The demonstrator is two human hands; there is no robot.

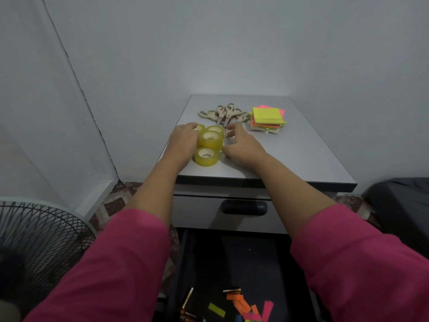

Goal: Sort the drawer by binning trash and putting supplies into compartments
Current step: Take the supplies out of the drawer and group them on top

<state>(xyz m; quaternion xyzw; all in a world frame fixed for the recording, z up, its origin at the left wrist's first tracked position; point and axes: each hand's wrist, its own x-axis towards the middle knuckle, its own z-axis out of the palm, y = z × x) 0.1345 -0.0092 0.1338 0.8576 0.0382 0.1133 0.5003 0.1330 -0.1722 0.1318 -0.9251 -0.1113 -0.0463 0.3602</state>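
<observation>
From the head view, four yellowish tape rolls are clustered on the left part of the grey desk; the one farthest left is mostly hidden under the left hand, whose curled fingers rest over it and against the cluster. The right hand sits just right of the rolls, fingers bent toward them — whether they actually pinch a roll cannot be told, since the fingertips blend into the scissor blades behind.

The scissors lie in an overlapping heap behind the rolls; about four pairs, though the tangle of beige handles makes the count uncertain. Beside them, to the right, is one stack of sticky notes, its layers skewed.

Below, the open drawer is dark, its sides covered by pink sleeves. Coloured paper strips and a few batteries lie at its near end, cut off by the frame edge — too cluttered to count. A fan grille shows at the left.
</observation>
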